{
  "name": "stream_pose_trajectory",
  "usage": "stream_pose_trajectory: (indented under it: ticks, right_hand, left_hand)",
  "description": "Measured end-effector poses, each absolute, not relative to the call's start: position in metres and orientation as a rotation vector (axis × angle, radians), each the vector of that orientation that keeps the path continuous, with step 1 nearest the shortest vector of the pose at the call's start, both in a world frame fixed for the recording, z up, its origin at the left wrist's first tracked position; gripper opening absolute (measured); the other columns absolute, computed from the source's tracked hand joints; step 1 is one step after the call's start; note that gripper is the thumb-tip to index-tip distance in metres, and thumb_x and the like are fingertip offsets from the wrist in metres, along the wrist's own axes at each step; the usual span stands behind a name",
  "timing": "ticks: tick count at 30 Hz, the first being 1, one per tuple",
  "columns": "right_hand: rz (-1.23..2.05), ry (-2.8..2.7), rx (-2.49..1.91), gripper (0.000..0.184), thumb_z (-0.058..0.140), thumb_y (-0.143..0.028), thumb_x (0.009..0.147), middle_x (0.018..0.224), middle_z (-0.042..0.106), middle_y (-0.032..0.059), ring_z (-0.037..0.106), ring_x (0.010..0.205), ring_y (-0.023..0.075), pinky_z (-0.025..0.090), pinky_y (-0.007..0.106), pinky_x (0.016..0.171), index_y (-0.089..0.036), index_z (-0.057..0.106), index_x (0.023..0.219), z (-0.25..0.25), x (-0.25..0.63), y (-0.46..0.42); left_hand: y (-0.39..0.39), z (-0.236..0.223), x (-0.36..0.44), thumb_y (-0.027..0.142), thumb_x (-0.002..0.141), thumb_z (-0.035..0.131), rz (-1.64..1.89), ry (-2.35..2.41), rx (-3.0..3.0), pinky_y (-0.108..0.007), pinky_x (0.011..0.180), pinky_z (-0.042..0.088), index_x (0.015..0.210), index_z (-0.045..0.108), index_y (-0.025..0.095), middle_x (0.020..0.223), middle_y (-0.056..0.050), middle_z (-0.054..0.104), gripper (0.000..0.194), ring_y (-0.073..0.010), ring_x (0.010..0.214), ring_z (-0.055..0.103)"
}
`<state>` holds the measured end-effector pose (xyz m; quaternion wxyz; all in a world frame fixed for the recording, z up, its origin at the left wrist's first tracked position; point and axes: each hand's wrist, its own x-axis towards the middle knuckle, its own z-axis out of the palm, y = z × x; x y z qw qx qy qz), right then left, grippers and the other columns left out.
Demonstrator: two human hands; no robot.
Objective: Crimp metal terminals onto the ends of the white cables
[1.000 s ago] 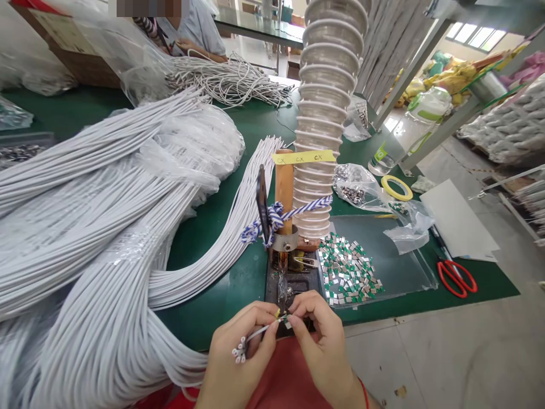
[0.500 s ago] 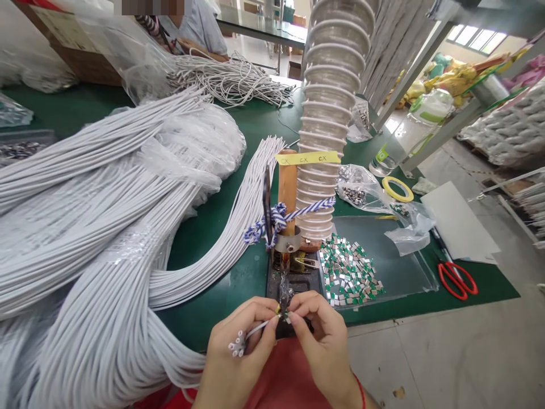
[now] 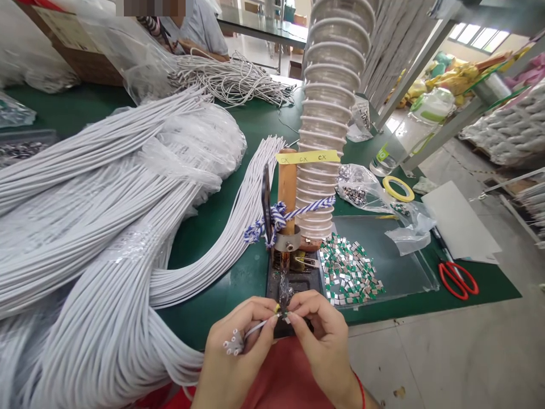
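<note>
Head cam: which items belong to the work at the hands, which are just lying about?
Likely in use: left hand, right hand, white cable, green-and-silver tabs, fixture.
Likely just lying about: red scissors, yellow tape roll.

Head cam aimed fwd/down at hands (image 3: 323,341).

left hand (image 3: 234,355) and right hand (image 3: 319,343) close together, fingers curled inward, fingertips pinched and almost touching
</note>
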<state>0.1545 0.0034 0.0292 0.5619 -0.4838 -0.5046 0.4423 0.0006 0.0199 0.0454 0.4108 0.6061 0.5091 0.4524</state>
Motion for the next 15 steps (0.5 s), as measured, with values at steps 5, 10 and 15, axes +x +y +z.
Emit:
stream_pose_trajectory:
  ticks: [5, 10, 15]
  right_hand:
    - [1.029, -1.164, -1.192, 0.014, 0.059, -0.015, 0.093, 0.077, 0.055, -0.0015, 0.05, 0.064, 0.0127, 0.041, 0.021, 0.057, -0.022, 0.057, 0.081, 0.027, 0.16, 0.0]
    - [1.227, -1.296, -1.305, 0.012, 0.063, -0.015, 0.084, 0.064, 0.036, -0.0086, 0.029, 0.049, 0.0092, 0.023, 0.02, 0.043, -0.022, 0.053, 0.084, 0.034, 0.163, 0.0]
    - [1.179, -1.387, -1.399, 0.004, 0.056, -0.016, 0.085, 0.059, 0.037, -0.0083, 0.027, 0.049, 0.0098, 0.021, 0.023, 0.045, -0.018, 0.059, 0.083, 0.039, 0.162, 0.006]
  left_hand:
    - [0.017, 0.036, -0.002, 0.014, 0.083, 0.064, 1.085, 1.303, 1.488, -0.017, 0.063, 0.052, 0.069, 0.066, 0.02, 0.079, -0.002, 0.074, 0.015, -0.0144, 0.068, 0.07]
    - [0.015, 0.032, 0.0, 0.016, 0.084, 0.064, 1.075, 1.294, 1.454, -0.019, 0.061, 0.052, 0.069, 0.066, 0.019, 0.079, -0.003, 0.073, 0.016, -0.0159, 0.068, 0.07]
    - [0.013, 0.028, 0.0, 0.018, 0.086, 0.063, 1.041, 1.251, 1.426, -0.021, 0.064, 0.053, 0.072, 0.067, 0.02, 0.084, -0.004, 0.072, 0.015, -0.0183, 0.073, 0.071]
